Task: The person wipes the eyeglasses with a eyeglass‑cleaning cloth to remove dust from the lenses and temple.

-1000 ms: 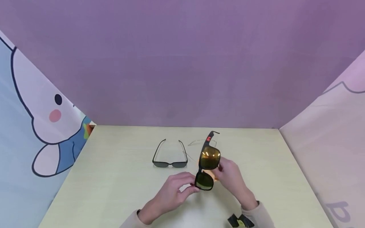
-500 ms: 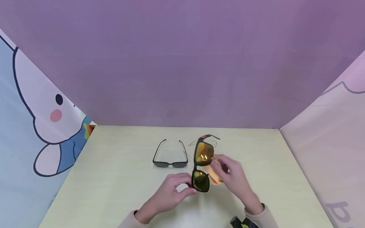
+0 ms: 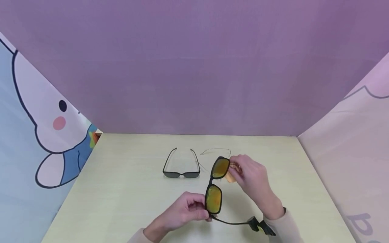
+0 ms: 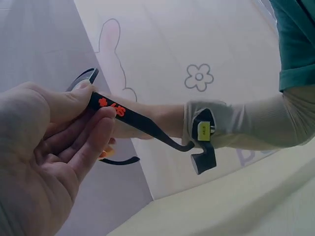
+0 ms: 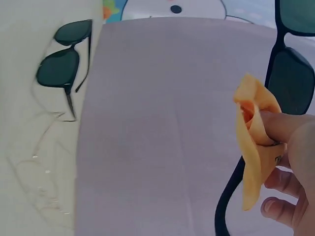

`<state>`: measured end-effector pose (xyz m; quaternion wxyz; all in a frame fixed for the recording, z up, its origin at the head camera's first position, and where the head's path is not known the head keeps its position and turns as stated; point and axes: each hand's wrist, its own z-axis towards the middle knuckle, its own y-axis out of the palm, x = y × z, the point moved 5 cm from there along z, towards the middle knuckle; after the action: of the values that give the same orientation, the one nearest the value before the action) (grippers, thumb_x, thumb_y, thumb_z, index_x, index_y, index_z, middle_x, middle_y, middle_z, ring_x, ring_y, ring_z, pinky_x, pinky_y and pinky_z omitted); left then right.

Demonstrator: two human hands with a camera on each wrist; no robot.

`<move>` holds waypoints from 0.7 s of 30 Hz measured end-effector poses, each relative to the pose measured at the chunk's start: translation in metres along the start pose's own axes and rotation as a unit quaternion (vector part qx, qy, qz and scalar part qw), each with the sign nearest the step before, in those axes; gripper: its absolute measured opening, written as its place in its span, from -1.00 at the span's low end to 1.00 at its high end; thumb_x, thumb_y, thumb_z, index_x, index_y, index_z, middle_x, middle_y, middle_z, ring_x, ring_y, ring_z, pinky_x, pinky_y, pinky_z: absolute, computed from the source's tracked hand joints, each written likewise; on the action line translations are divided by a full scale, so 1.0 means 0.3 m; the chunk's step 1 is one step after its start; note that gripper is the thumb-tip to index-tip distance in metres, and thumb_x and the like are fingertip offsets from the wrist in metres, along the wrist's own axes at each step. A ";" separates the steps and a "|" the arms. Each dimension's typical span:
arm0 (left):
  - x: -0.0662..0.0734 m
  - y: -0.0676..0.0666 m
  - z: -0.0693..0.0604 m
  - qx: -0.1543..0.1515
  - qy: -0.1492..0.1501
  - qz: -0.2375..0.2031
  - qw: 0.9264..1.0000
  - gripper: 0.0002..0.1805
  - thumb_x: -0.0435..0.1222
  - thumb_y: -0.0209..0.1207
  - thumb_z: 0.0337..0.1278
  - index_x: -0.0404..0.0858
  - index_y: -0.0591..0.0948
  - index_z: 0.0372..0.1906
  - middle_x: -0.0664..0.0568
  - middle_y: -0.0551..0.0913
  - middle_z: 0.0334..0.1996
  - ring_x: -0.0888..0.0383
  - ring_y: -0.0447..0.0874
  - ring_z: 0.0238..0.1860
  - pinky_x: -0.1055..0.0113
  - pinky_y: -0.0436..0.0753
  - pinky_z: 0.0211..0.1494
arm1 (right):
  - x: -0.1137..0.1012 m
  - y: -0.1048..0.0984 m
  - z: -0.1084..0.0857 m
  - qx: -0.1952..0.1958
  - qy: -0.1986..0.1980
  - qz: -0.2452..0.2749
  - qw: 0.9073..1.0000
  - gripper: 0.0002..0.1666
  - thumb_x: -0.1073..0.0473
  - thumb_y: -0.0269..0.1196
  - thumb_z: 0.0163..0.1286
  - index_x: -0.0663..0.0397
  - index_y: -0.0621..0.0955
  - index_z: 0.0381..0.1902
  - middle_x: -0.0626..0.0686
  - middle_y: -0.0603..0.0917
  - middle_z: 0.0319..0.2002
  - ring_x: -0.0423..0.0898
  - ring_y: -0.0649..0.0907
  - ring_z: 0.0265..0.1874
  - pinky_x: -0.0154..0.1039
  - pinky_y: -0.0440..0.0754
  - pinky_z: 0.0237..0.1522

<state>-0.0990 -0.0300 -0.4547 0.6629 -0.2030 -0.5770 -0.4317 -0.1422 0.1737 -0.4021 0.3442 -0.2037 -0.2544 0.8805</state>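
Black-framed sunglasses with yellow-orange mirrored lenses are held above the table, tilted nearly upright. My left hand pinches them at the near end. In the left wrist view, its thumb and fingers grip beside the hinge of a temple arm with red marks. My right hand pinches a folded orange cloth at the far end of the frame. The other temple arm comes out below the cloth. Part of that hinge is hidden by the cloth and fingers.
Dark sunglasses lie on the pale table, temples unfolded toward the back. Thin wire-framed glasses lie beside them, partly hidden behind the held pair. A purple panel closes off the back. A black device is strapped to the right wrist.
The held sunglasses have turned, so a temple now points right toward the right wrist. My left hand has moved slightly down. My right hand has moved up with the cloth to the far end.
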 end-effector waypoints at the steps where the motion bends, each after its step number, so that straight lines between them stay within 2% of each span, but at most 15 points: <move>1: 0.000 -0.003 -0.002 0.003 0.001 -0.003 1.000 -0.67 -0.45 0.15 0.43 -0.78 0.48 -0.07 -0.78 0.49 -0.20 0.33 0.73 -0.12 0.38 0.73 0.04 | 0.013 0.008 -0.010 -0.006 0.004 -0.002 1.000 -0.58 -0.07 0.02 0.67 0.12 0.62 -0.22 -0.05 0.60 -0.49 -0.24 0.44 -0.60 -0.39 0.45 -0.66; 4: 0.003 -0.017 -0.007 0.027 0.001 -0.022 0.999 -0.65 -0.46 0.14 0.43 -0.82 0.43 -0.07 -0.81 0.46 -0.17 0.30 0.74 -0.12 0.40 0.73 0.04 | 0.056 0.034 -0.052 -0.024 0.021 0.000 0.999 -0.75 0.03 0.25 0.53 0.13 0.62 -0.21 -0.03 0.65 -0.45 -0.26 0.45 -0.60 -0.41 0.46 -0.65; 6: 0.001 -0.028 -0.011 0.047 -0.006 -0.030 0.998 -0.61 -0.44 0.16 0.42 -0.84 0.41 -0.08 -0.66 0.61 -0.16 0.30 0.75 -0.14 0.43 0.72 0.01 | 0.083 0.051 -0.083 -0.035 0.030 0.003 0.999 -0.79 0.11 0.36 0.38 0.13 0.62 -0.21 -0.02 0.67 -0.44 -0.28 0.46 -0.60 -0.44 0.46 -0.64; 7: 0.001 -0.032 -0.012 0.053 -0.009 -0.036 0.998 -0.59 -0.44 0.17 0.42 -0.85 0.40 -0.08 -0.53 0.68 -0.16 0.30 0.75 -0.14 0.44 0.72 0.00 | 0.093 0.058 -0.096 -0.040 0.033 0.003 0.999 -0.79 0.10 0.37 0.37 0.11 0.62 -0.21 -0.02 0.68 -0.44 -0.29 0.48 -0.60 -0.44 0.47 -0.64; 9: -0.003 -0.034 -0.012 0.060 -0.019 -0.048 0.997 -0.56 -0.42 0.17 0.41 -0.86 0.37 -0.08 -0.23 0.78 -0.14 0.30 0.75 -0.15 0.45 0.71 0.00 | 0.104 0.068 -0.114 -0.047 0.030 0.002 0.998 -0.75 0.02 0.33 0.45 0.10 0.62 -0.21 -0.03 0.70 -0.42 -0.29 0.50 -0.58 -0.44 0.50 -0.63; 11: -0.008 -0.032 -0.010 0.057 -0.022 -0.058 0.996 -0.54 -0.43 0.17 0.41 -0.88 0.35 -0.07 0.08 0.79 -0.13 0.33 0.74 -0.15 0.47 0.70 -0.01 | 0.106 0.075 -0.115 -0.047 0.021 0.004 0.999 -0.64 -0.10 0.17 0.57 0.07 0.62 -0.20 -0.03 0.72 -0.40 -0.27 0.52 -0.57 -0.42 0.53 -0.62; 13: -0.011 -0.023 -0.003 0.047 -0.018 -0.069 0.996 -0.53 -0.43 0.16 0.43 -0.90 0.33 -0.06 0.15 0.79 -0.13 0.34 0.74 -0.15 0.49 0.69 0.00 | 0.101 0.076 -0.104 -0.040 0.016 0.013 0.999 -0.52 -0.18 0.00 0.64 0.07 0.63 -0.19 -0.03 0.72 -0.39 -0.26 0.53 -0.58 -0.41 0.54 -0.61; 15: -0.017 -0.012 0.005 0.037 -0.014 -0.079 0.996 -0.54 -0.44 0.14 0.44 -0.90 0.32 -0.06 0.14 0.79 -0.12 0.33 0.74 -0.13 0.49 0.69 0.00 | 0.094 0.072 -0.085 -0.025 0.020 0.024 0.999 -0.49 -0.19 -0.01 0.64 0.09 0.63 -0.20 -0.02 0.71 -0.40 -0.27 0.50 -0.59 -0.43 0.51 -0.62; 17: -0.020 0.000 0.012 0.031 -0.014 -0.084 0.996 -0.55 -0.45 0.15 0.44 -0.90 0.34 -0.05 -0.07 0.80 -0.11 0.31 0.75 -0.12 0.47 0.70 0.01 | 0.088 0.065 -0.069 -0.010 0.029 0.038 0.999 -0.51 -0.17 0.04 0.63 0.12 0.63 -0.20 -0.02 0.69 -0.43 -0.29 0.47 -0.61 -0.46 0.47 -0.62; 19: -0.020 0.008 0.017 0.029 -0.011 -0.083 0.996 -0.57 -0.45 0.15 0.43 -0.88 0.35 -0.05 -0.27 0.77 -0.11 0.30 0.75 -0.13 0.46 0.71 0.01 | 0.085 0.059 -0.060 -0.001 0.040 0.052 0.998 -0.64 -0.06 0.21 0.57 0.14 0.63 -0.20 -0.02 0.66 -0.47 -0.30 0.43 -0.61 -0.48 0.42 -0.62; 21: -0.015 0.008 0.018 0.035 -0.011 -0.077 0.996 -0.57 -0.45 0.16 0.43 -0.87 0.36 -0.06 -0.28 0.76 -0.12 0.30 0.75 -0.12 0.45 0.71 0.01 | 0.089 0.058 -0.063 -0.003 0.054 0.060 0.997 -0.79 0.12 0.38 0.43 0.16 0.64 -0.21 -0.03 0.65 -0.48 -0.34 0.41 -0.62 -0.52 0.39 -0.63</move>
<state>-0.0999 -0.0232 -0.4569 0.6281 -0.1393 -0.6129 -0.4588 -0.1590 0.1876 -0.4321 0.3033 -0.2673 -0.2250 0.8866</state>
